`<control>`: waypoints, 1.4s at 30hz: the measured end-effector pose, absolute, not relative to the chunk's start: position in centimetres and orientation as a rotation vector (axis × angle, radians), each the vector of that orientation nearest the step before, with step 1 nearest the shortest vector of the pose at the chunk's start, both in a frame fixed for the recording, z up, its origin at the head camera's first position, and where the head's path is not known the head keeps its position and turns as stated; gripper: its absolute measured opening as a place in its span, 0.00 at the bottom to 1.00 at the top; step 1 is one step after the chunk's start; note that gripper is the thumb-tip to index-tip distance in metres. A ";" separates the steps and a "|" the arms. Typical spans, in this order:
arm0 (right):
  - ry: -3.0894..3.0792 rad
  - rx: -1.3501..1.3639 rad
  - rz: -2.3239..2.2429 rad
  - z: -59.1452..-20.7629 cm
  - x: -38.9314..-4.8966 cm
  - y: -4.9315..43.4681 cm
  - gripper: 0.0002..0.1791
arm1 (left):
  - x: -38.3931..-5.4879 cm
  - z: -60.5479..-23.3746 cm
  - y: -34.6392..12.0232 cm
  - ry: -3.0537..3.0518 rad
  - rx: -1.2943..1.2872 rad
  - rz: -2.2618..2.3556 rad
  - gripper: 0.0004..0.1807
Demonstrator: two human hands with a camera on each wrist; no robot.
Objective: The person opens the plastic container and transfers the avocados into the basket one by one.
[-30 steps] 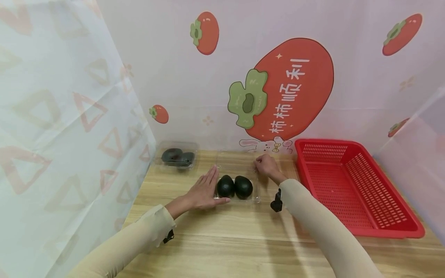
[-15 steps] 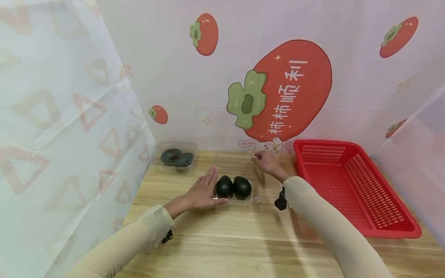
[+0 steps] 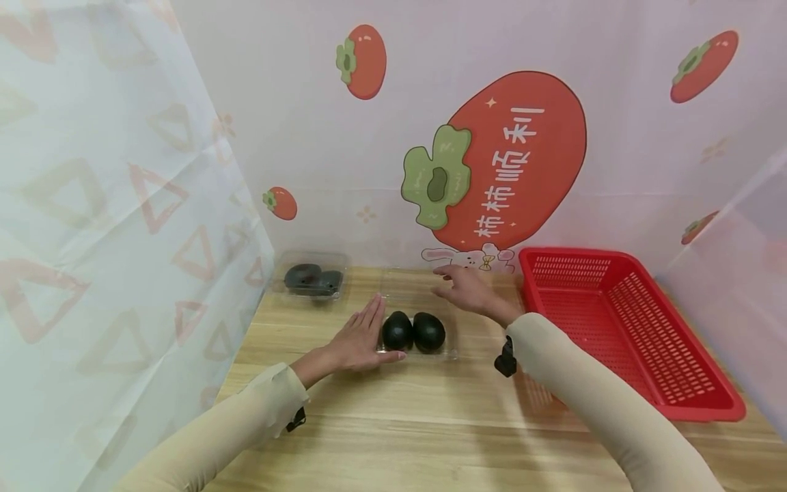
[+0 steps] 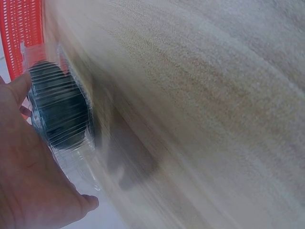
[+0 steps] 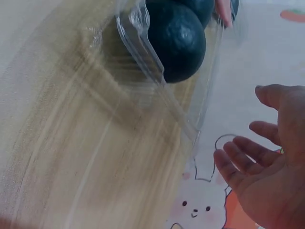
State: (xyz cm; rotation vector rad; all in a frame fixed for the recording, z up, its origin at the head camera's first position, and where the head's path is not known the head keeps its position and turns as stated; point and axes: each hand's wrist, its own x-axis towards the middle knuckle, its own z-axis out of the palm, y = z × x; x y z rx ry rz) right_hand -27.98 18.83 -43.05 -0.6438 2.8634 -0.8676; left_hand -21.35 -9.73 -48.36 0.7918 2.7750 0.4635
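Two dark avocados [image 3: 429, 333] lie side by side in a clear plastic clamshell box [image 3: 453, 350] on the table, its lid laid back toward the wall. My left hand [image 3: 359, 343] rests against the box's left side, with fingers straight and the thumb along the front edge. In the left wrist view, ribbed clear plastic covers a dark avocado [image 4: 57, 107] beside that hand [image 4: 28, 167]. My right hand [image 3: 464, 290] is over the right part of the lid, fingers loosely bent and apart. It holds nothing in the right wrist view, where the hand [image 5: 281, 167] is apart from the box [image 5: 167, 93].
At the back left stands another clear box [image 3: 339, 260] with dark avocados [image 3: 302, 276] inside. A red perforated plastic basket [image 3: 670, 328] takes up the right side of the table [image 3: 393, 437]. Printed cloth walls [image 3: 307, 123] border the back and sides.
My right hand has uncurled its fingers and shifted slightly left over the lid. The left hand and the avocados keep their places.
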 end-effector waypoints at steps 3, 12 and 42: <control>2.826 -0.753 -0.862 -42.7 -27.3 18.5 0.28 | -21.4 -48.5 -9.7 2.779 0.789 0.462 0.66; 2.679 -0.900 -0.816 -41.9 -26.4 17.8 0.27 | -21.3 -48.5 -9.7 2.775 0.783 0.469 0.65; 2.524 -1.007 -0.346 -41.9 -25.7 15.9 0.43 | -21.4 -48.5 -9.7 2.775 0.805 0.491 0.65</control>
